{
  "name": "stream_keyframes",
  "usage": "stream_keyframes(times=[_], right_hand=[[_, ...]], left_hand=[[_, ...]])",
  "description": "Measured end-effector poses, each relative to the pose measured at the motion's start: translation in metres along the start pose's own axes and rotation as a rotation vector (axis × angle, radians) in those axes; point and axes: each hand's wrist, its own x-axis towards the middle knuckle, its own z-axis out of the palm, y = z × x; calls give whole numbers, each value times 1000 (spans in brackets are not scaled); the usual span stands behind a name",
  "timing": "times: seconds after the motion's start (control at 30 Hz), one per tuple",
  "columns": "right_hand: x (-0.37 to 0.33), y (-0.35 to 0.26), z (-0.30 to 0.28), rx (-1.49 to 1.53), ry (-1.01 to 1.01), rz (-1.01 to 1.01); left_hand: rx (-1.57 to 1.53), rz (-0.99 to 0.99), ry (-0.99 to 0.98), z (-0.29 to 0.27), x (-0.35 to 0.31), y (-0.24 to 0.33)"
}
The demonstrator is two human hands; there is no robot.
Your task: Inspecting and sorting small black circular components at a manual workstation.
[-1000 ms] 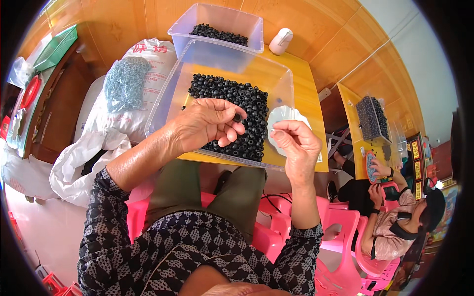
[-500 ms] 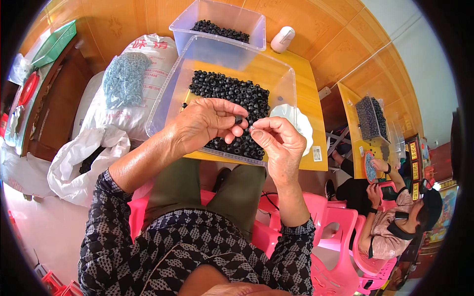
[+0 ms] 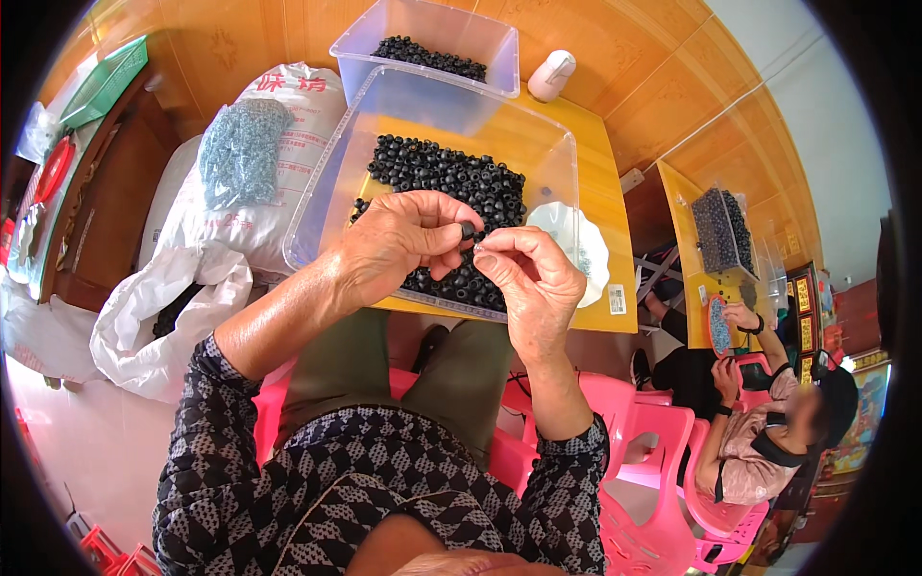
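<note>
On the yellow tabletop (image 3: 612, 216), our clear bin (image 3: 336, 173) has a broad heap of black pieces (image 3: 442, 173) lying loose, so we judge that much is left to handle; we cannot tell how many are done. Our left hand (image 3: 394, 245) and right hand (image 3: 535, 274) meet over the heap, fingers narrow in a pinch. The left holds one black piece (image 3: 468, 230); the right grips something tiny and pale (image 3: 478, 247), too small for us to make out. The two things are close together, and we cannot tell whether they are joined, so this piece seems midway.

Around us, a co-worker (image 3: 759, 446) sits to the right, a white sack (image 3: 312, 139) stands left with a bag of blue-grey bits (image 3: 245, 158), and a second bin (image 3: 499, 62) is beyond ours. The bin's side and our right hand partly cover the white dish (image 3: 597, 240).
</note>
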Motion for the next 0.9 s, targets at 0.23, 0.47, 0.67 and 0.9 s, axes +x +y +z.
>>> stream_keyframes(times=[0.23, 0.47, 0.67, 0.9], right_hand=[[1, 0, 2, -43, -15, -42], [4, 2, 5, -148, -12, -91], [7, 7, 2, -220, -26, -176], [9, -3, 0, -252, -44, 39]], left_hand=[[-11, -3, 3, 1, -1, -1], [114, 8, 1, 0, -4, 1], [71, 27, 34, 6, -8, 2], [29, 19, -4, 2, -8, 0]])
